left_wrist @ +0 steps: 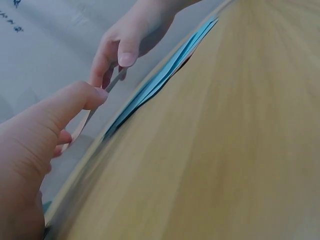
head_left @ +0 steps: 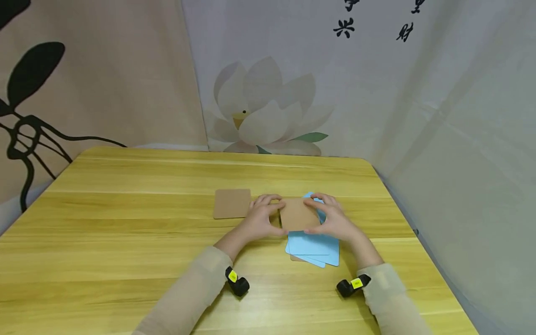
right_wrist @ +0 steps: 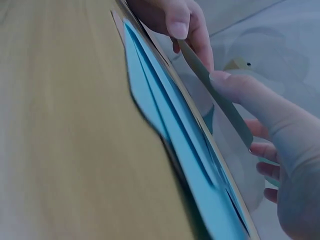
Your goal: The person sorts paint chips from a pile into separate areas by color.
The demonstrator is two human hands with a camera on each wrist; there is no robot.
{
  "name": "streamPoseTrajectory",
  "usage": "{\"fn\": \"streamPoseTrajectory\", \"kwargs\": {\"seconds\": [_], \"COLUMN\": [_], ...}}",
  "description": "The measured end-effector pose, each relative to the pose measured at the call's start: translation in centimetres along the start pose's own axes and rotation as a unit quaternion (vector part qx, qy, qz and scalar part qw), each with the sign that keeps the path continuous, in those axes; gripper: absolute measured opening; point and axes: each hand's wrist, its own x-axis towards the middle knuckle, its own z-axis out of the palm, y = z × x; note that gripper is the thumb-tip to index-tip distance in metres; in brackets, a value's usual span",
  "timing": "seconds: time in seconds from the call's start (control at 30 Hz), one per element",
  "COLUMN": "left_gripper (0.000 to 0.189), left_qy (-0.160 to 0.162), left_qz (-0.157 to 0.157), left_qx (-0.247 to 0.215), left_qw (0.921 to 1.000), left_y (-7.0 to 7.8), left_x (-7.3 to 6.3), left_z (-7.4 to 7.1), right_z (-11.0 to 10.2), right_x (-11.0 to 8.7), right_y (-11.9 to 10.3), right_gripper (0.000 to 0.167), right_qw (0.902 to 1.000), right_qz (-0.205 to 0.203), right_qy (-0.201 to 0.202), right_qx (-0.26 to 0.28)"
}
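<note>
A square brown card [head_left: 298, 215] is held up in both hands, raised off the table over the upper part of a loose pile of blue cards [head_left: 314, 246]. My left hand [head_left: 263, 217] pinches its left edge between thumb and fingers. At the right edge, my right hand [head_left: 336, 223] grips it the same way. Both wrist views show the brown card [right_wrist: 215, 95] tilted and clear of the blue pile [left_wrist: 160, 80]. Under the pile's near side, a sliver of brown card [head_left: 297, 258] peeks out.
Another brown square card [head_left: 231, 204] lies flat to the left of my left hand. All of it is on a wooden table [head_left: 125, 246]. Printed curtains [head_left: 268, 111] hang behind the table's far edge and along its right side.
</note>
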Motion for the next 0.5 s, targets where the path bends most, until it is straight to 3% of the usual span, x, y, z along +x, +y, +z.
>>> {"fn": "streamPoseTrajectory", "kwargs": {"seconds": [0.5], "left_gripper": [0.079], "left_qy": [0.016], "left_qz": [0.002], "left_qx": [-0.023], "left_qw": [0.9996], "left_y": [-4.8], "left_x": [-3.3], "left_z": [-4.6], "right_z": [4.2], "right_x": [4.3], "right_y": [-4.2], "right_gripper": [0.081], "right_qw": [0.9995], "right_qz": [0.011], "right_qy": [0.014], "right_qx": [0.027]}}
